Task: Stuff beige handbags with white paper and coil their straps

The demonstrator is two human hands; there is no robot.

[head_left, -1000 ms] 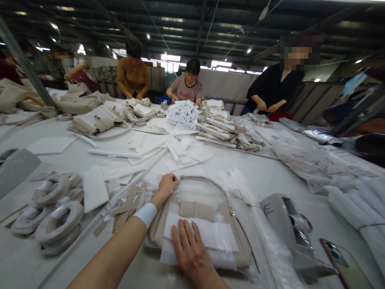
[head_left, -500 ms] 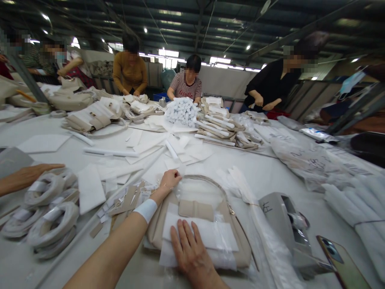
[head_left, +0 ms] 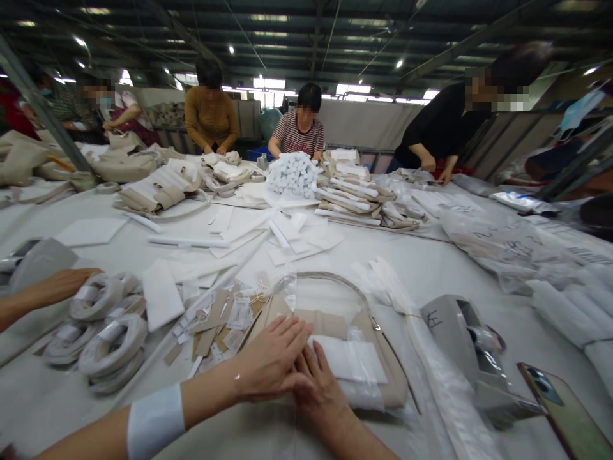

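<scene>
A beige handbag (head_left: 400, 380) lies flat on the table before me, with its curved handle (head_left: 330, 276) pointing away. White foam sheet (head_left: 361, 359) and clear plastic cover the front of the bag, partly under my hands. My left hand (head_left: 272, 354) has its fingers stretched out across the bag's left side and overlaps the fingers of my right hand. My right hand (head_left: 318, 383) presses flat on the wrapping with its fingers extended. Neither hand visibly grasps anything. A white band (head_left: 156, 420) wraps my left forearm. What lies directly beneath the palms is hidden.
Rolled straps (head_left: 112, 348) and loose tags (head_left: 239, 313) lie to the left, near another person's hand (head_left: 76, 281). A tape dispenser (head_left: 460, 345), a phone (head_left: 565, 409) and plastic sleeves (head_left: 431, 370) are on the right. Across the table, several people work beside stacked bags (head_left: 352, 191).
My left hand has come from the base of the handle down to my right hand, opening from a closed grip. The right hand stays on the wrapping. The view has shifted slightly.
</scene>
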